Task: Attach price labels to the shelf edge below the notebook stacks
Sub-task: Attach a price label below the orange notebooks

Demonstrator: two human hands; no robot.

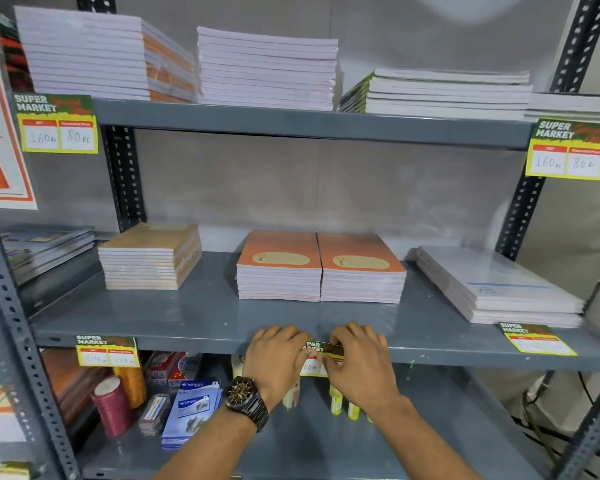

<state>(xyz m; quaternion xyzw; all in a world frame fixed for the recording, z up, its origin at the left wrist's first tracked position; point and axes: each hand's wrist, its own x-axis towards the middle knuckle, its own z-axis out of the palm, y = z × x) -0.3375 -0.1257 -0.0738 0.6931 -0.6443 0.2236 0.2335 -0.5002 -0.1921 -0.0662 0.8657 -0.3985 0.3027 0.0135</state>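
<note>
A green and yellow price label (317,355) lies against the front edge of the grey middle shelf (194,342), right below the two orange notebook stacks (321,268). My left hand (278,356), with a dark watch on the wrist, presses the label's left side. My right hand (359,362) pinches its right end. Both hands hide most of the label. Two more labels hang on this same edge, one at the left (107,351) and one at the right (537,339).
The upper shelf (291,121) carries several white notebook stacks, with labels at its left (58,123) and right (568,149) ends. A brown stack (149,258) and a white stack (496,289) flank the orange ones. Stapler boxes, thread spools and glue bottles fill the lower shelf.
</note>
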